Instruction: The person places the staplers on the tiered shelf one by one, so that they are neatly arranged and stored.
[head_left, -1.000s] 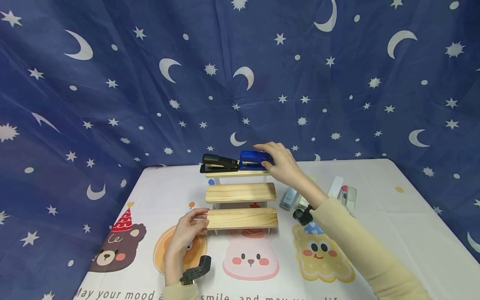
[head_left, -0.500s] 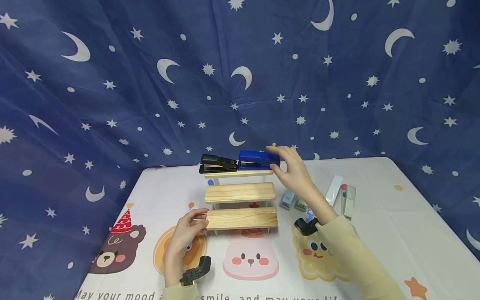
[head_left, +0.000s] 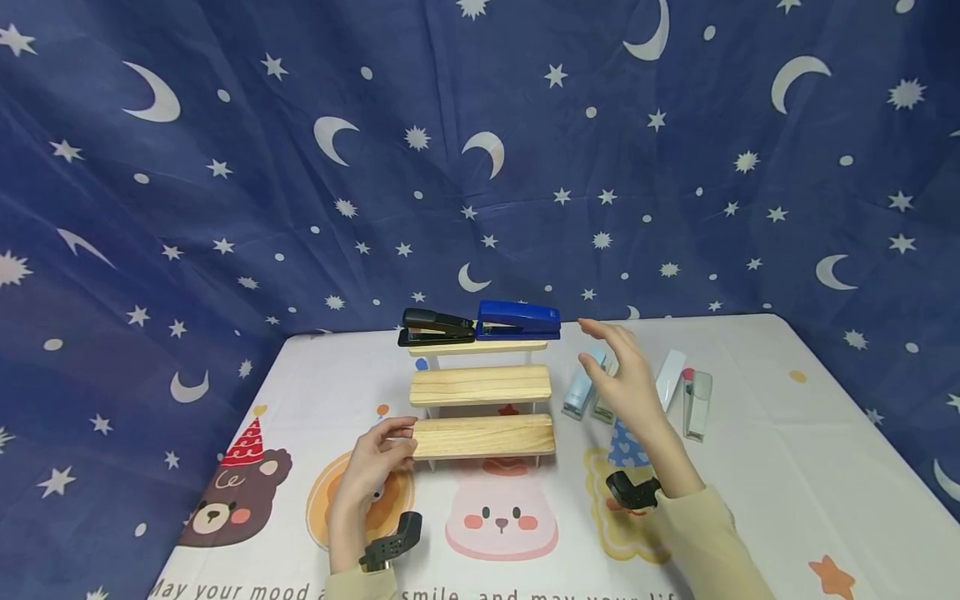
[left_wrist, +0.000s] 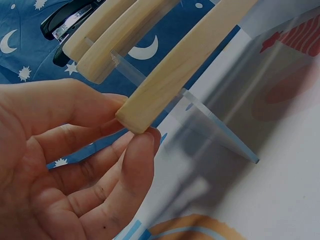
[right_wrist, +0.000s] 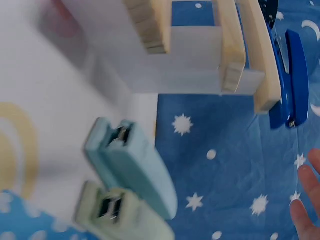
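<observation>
Inward from the far edge of the table (head_left: 810, 467), a wooden rack (head_left: 480, 385) bears a blue stapler (head_left: 519, 320) and a black stapler (head_left: 437, 325) on top, both seemingly placed; pale staplers (head_left: 579, 396) towards the table's right edge look not yet placed. The left hand (head_left: 372, 457) pinches the rack's lowest left end; the right hand (head_left: 626, 379), fingers parted, holds nothing.

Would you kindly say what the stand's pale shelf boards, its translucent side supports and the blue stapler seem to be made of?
Pale rectangular shelf boards: smooth wood, judging by their streaked grain.
Flat translucent side support: probably acrylic, given its see-through face and bluish edge.
Long blue stapler: likely plastic casing, from its even sheen; painted metal possible.
</observation>
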